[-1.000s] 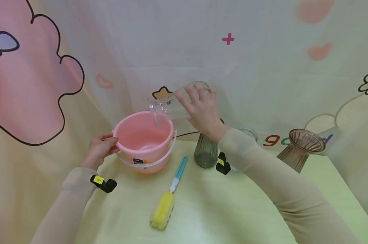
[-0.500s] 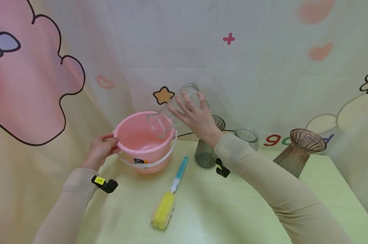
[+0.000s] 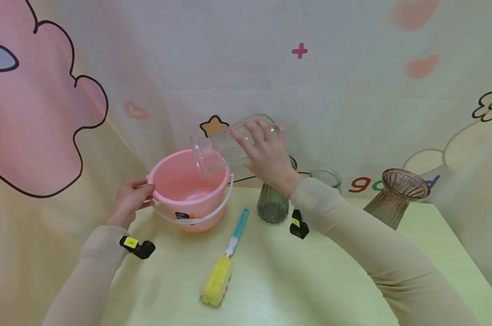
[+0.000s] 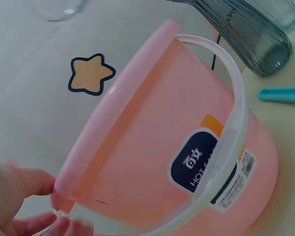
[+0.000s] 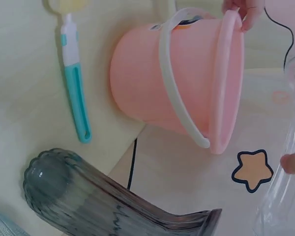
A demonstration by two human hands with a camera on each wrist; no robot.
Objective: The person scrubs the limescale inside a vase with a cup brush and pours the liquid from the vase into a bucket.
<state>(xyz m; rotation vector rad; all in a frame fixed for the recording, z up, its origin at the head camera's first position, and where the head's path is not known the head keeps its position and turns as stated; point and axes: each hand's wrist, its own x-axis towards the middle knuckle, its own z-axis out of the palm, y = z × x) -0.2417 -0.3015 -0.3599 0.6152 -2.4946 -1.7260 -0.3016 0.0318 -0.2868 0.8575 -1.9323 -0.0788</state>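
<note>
My right hand grips a clear glass vase round its body. The vase is tilted nearly level, its mouth over the right side of a pink bucket. With thumb and fingers my left hand pinches the bucket's left rim. In the left wrist view the thumb lies against the rim of the bucket. The bucket's white handle hangs down against its side. Only a thumb of the right hand and part of the vase show in the right wrist view.
A sponge brush with a teal handle lies on the table. Behind the right forearm stand a grey ribbed vase, a clear glass vessel and a brown flared vase. A printed curtain hangs behind.
The clear vase dipped mouth-down and the right hand lowered, then both came back up closer to level. The left hand stays on the bucket's rim. The view shifts slightly.
</note>
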